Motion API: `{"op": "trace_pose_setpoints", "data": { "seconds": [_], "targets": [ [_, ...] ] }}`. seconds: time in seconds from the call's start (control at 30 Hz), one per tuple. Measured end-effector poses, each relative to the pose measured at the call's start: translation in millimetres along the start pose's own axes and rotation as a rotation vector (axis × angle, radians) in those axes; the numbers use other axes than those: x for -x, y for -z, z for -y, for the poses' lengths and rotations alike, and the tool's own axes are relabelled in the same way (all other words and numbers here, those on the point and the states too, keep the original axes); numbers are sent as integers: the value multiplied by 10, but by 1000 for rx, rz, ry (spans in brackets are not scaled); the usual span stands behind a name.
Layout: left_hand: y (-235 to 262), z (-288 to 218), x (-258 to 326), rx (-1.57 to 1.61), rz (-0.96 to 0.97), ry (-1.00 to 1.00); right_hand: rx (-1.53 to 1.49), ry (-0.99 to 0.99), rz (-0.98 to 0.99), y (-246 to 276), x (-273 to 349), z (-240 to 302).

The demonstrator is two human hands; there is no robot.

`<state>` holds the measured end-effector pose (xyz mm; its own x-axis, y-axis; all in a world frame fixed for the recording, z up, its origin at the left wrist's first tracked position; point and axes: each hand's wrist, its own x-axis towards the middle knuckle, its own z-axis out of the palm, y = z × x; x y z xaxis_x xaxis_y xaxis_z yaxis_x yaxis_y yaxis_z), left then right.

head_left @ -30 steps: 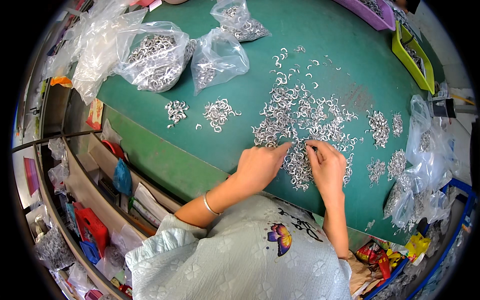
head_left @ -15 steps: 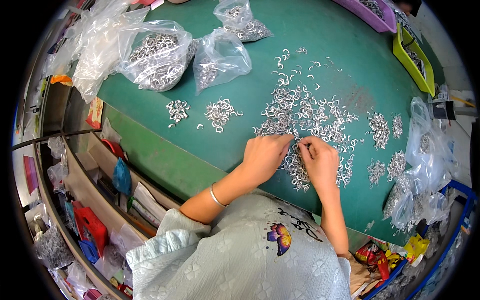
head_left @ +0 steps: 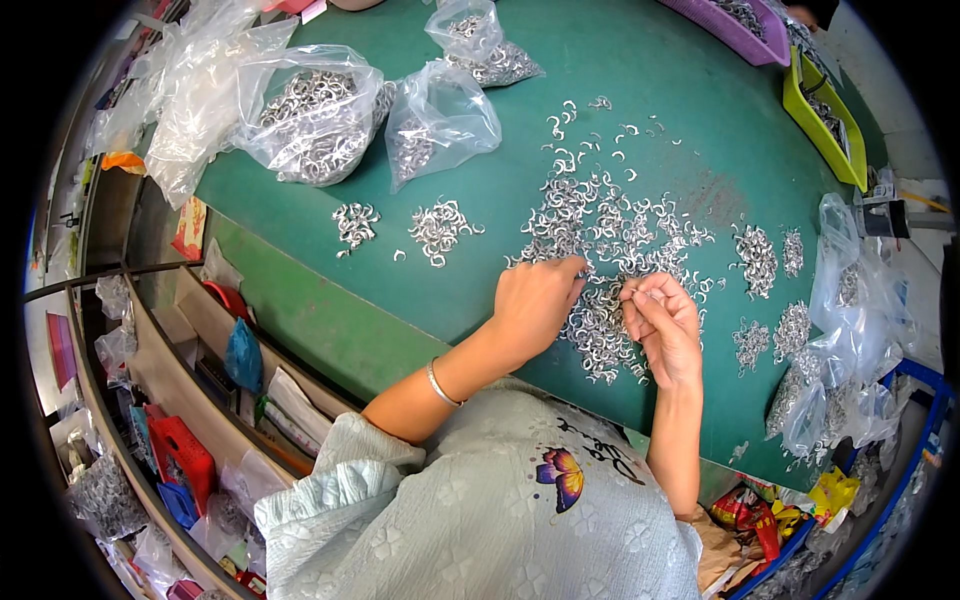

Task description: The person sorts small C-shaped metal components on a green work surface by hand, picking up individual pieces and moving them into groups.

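A wide, loose heap of small silver curved metal pieces (head_left: 612,228) covers the green table (head_left: 420,330) in front of me. Over the near left part of the heap is my left hand (head_left: 537,302), back upward, its fingers curled together at the pieces; whatever they pinch is hidden. My right hand (head_left: 664,322) is turned palm-up above the heap's near right side. Its thumb and fingertips pinch together on something too small to name. Two small sorted piles (head_left: 440,230) lie off to the left of the heap.
Clear plastic bags of the metal pieces (head_left: 318,125) stand at the back left. Smaller piles (head_left: 756,260) lie at the right, beside more filled bags (head_left: 850,340). A purple basket (head_left: 745,30) and a yellow-green basket (head_left: 825,125) edge the far right. Cluttered shelves (head_left: 180,370) flank my left.
My right hand has moved slightly right, away from my left hand, and rolled palm-up. The left hand has shifted only a little, staying at the heap.
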<state>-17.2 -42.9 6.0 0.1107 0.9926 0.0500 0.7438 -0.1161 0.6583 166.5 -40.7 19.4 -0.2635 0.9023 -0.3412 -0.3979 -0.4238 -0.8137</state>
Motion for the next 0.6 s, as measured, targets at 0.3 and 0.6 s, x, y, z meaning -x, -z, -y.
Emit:
{"op": "trace_pose_setpoints", "data": {
  "seconds": [0.3, 0.6],
  "targets": [
    [-52, 28, -6, -38, -47, -28, -105, -30, -92, 0, 39, 38],
    [112, -289, 101, 280, -75, -108, -274, -100, -50, -173, 65, -37]
  ]
}}
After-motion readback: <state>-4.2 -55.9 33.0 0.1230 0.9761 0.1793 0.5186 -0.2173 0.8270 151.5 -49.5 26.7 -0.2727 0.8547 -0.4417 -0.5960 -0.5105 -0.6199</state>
